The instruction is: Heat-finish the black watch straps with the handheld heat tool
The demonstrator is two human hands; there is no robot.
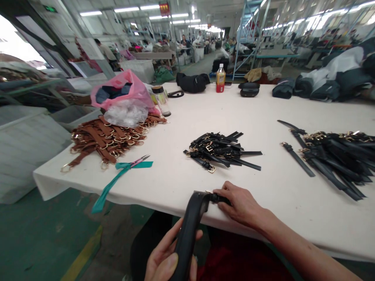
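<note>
My left hand [168, 253] is closed around a thick, smooth black strap-like piece [189, 226], which rises from the bottom of the view and bends right at its top, at the table's front edge. My right hand [238, 203] rests on the tabletop and pinches a short black buckle strap [217, 198]. The strap's left end meets the bent end of the black piece; whether they are joined I cannot tell. Just beyond my hands lies a small pile of black buckle straps [216, 150] with gold-coloured buckles.
On the white-covered table [164, 179] lie brown straps with rings [102, 136], scissors [139, 160] on a teal ribbon [109, 189], and a larger black strap pile [342, 156]. A pink bag [129, 86], a jar [161, 101] and a drink bottle [220, 80] stand farther back.
</note>
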